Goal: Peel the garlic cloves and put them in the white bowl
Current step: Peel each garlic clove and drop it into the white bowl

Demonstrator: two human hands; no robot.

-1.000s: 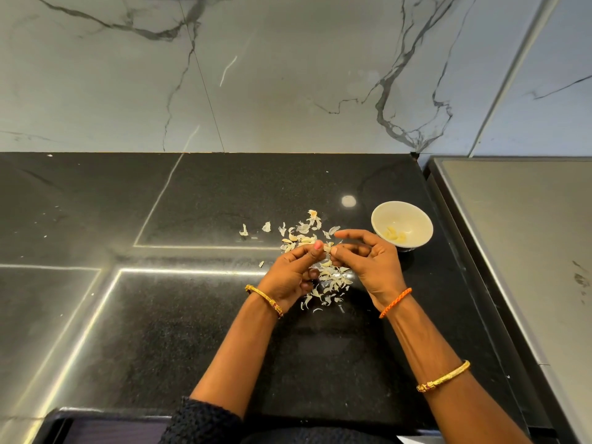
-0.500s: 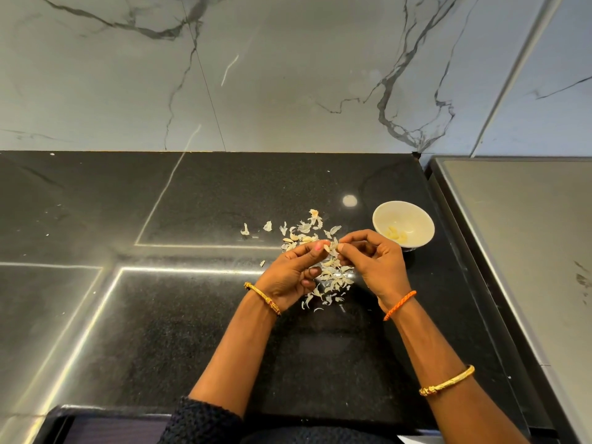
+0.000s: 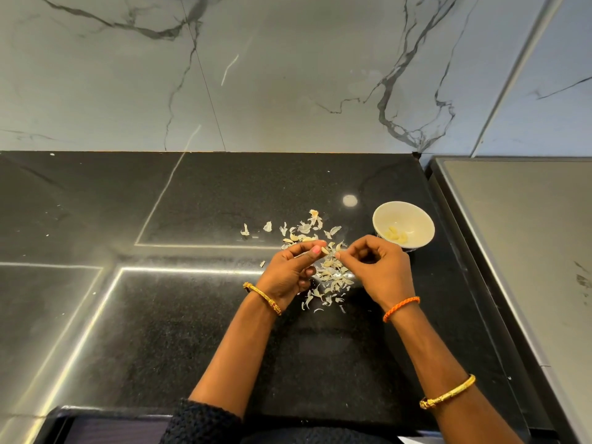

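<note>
— Black granite countertop (image 3: pixel 160 315), is that where you work?

— Yes. From the head camera, my left hand (image 3: pixel 288 270) pinches a garlic clove (image 3: pixel 325 250) between thumb and forefinger, just left of the white bowl (image 3: pixel 416 219), above the counter.

— And your right hand (image 3: pixel 378 270)?

— Its fingers are curled, tips meeting at the clove's right end, pinching at its skin. It sits in front of the bowl, close to its near rim.

— What lies in the bowl?

— A few peeled cloves (image 3: pixel 397 235), pale yellow, at the bottom.

— And the mess?

— Garlic skins (image 3: pixel 330 277) are scattered left of the bowl and beneath both hands. Grey-veined marble wall (image 3: pixel 288 75) stands behind the bowl.
</note>
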